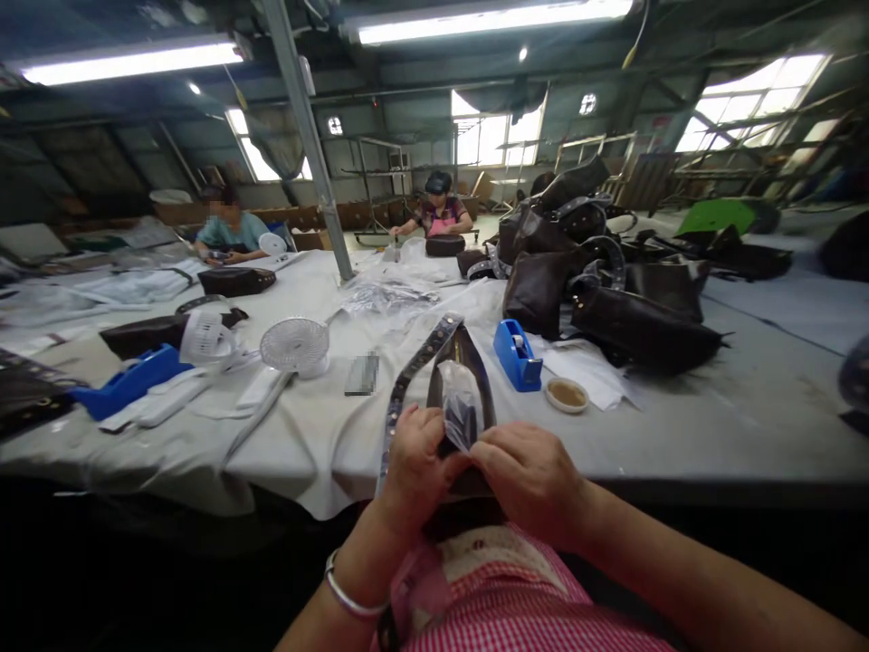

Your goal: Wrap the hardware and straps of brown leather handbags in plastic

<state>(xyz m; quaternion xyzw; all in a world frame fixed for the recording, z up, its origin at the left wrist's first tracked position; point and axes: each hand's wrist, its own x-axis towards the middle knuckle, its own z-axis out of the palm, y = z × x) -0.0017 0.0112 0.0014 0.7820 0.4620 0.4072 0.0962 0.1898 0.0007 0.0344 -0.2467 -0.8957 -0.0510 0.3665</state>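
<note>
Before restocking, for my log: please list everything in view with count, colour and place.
Open handbag: 1, dark brown, near edge
Plastic wrap: 1, clear, inside handbag
Studded strap: 1, black, handbag's left
Tape dispenser: 1, blue, beyond handbag, right
Round dish: 1, pale-rimmed, beside dispenser
Other bags: many, dark brown, heaped right, some left
Unclear item: 1, green, far right
Small fans: 3, white, left
Pixelated rectangle: 1, greyish, left of centre
Second dispenser, apparently: 1, blue, left
Table covering: 1, off-white, centre
Co-workers: at least 2, teal and pink, far
Tube lights: 2, white, overhead
Large windows: 3, white, back wall
Bracelet: 1, silver, left wrist
Left hand, right hand: 2, bare, at handbag
</note>
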